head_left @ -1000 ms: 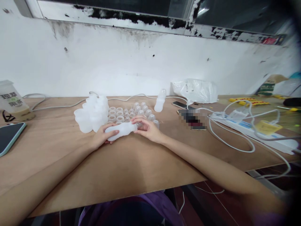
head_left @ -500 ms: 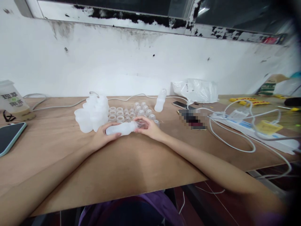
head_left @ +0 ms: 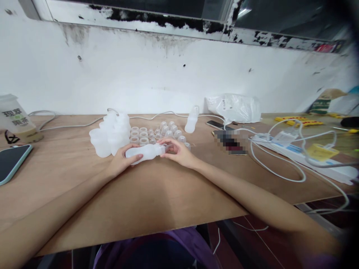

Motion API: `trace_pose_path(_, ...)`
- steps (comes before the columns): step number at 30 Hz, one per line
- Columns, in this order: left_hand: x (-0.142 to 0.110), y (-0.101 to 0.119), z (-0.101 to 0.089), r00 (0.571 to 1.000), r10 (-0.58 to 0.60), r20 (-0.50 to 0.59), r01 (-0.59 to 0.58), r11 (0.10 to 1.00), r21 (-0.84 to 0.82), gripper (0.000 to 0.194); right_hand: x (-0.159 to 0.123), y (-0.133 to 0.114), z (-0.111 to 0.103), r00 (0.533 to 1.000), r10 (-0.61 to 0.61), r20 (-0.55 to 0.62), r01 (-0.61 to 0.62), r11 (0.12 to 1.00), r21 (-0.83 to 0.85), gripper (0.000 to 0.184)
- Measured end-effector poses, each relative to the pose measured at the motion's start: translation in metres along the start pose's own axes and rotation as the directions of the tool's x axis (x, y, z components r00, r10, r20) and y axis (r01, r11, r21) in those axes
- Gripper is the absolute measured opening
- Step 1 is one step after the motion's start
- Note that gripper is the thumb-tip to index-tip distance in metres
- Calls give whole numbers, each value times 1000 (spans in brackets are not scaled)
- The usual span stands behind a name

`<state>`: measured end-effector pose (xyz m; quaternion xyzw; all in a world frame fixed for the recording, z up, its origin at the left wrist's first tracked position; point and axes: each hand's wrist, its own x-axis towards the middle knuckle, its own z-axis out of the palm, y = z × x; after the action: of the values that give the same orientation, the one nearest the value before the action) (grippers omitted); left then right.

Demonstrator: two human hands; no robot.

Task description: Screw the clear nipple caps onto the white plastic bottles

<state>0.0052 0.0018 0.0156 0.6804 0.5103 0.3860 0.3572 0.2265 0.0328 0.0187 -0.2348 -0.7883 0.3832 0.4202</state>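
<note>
My left hand [head_left: 122,161] is wrapped round the body of a frosted white baby bottle [head_left: 147,152], held on its side above the table. At the bottle's neck, the fingers of my right hand [head_left: 179,152] close on a clear nipple [head_left: 167,148], partly hidden by them. Just behind stand rows of collar rings [head_left: 143,135], small clear nipples [head_left: 152,133] and domed clear caps [head_left: 168,133]. A cluster of white bottles [head_left: 108,136] stands beyond my left hand. One capped bottle [head_left: 192,120] stands apart toward the wall.
On the left are a drink cup [head_left: 18,119] and a phone [head_left: 15,162]. A plastic bag [head_left: 234,107] lies by the wall, near another phone [head_left: 218,125]. A power strip [head_left: 303,155] with looping white cables occupies the right side of the wooden table [head_left: 134,209].
Both hands keep nearly the same place. The bottle is tilted slightly more, and the fingers of my left hand have shifted a little on it.
</note>
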Motion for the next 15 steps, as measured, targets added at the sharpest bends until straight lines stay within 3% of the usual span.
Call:
trace_pose_path(3, 1, -4, 0, 993, -100, 63, 106, 989, -98, 43, -1, -4, 0, 999, -49, 10, 50, 995, -85, 26)
trace_pose_path(6, 2, -6, 0, 994, -79, 77, 87, 990, -107, 41, -2, -5, 1, 997, -71, 28, 74, 991, -111, 27)
trace_pose_path(10, 0, -1, -2, 999, 43, 24, -44, 998, 42, 41, -2, -2, 1, 999, -37, 9, 37, 995, -97, 33)
trace_pose_path(15, -3, 1, -4, 967, 254, -1, -243, 926, 288, 44, -1, 3, 0, 997, 59, -41, -60, 997, -41, 35)
